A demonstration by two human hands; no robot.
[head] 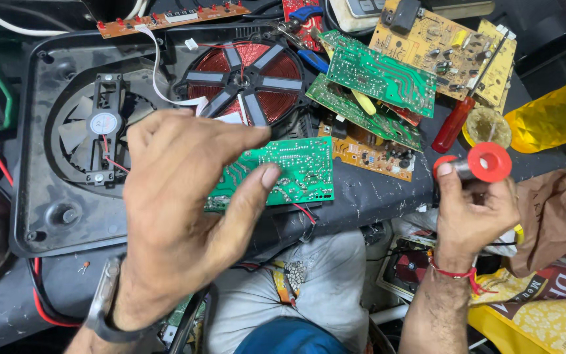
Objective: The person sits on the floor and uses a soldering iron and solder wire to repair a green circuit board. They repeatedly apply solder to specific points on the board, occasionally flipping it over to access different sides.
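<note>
Black plastic, the opened cooker housing [40, 216] is lying on the bench with its fan [103, 124] and copper coil [247, 78] showing. The left hand [178, 216] is pinching a green circuit board [289, 170] over it. The right hand [470, 210] is gripping a red solder spool [486, 162].

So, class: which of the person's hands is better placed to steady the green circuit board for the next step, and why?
The left hand. Its fingers already rest on the green circuit board, while the right hand is off to the side and occupied holding a red spool.
</note>
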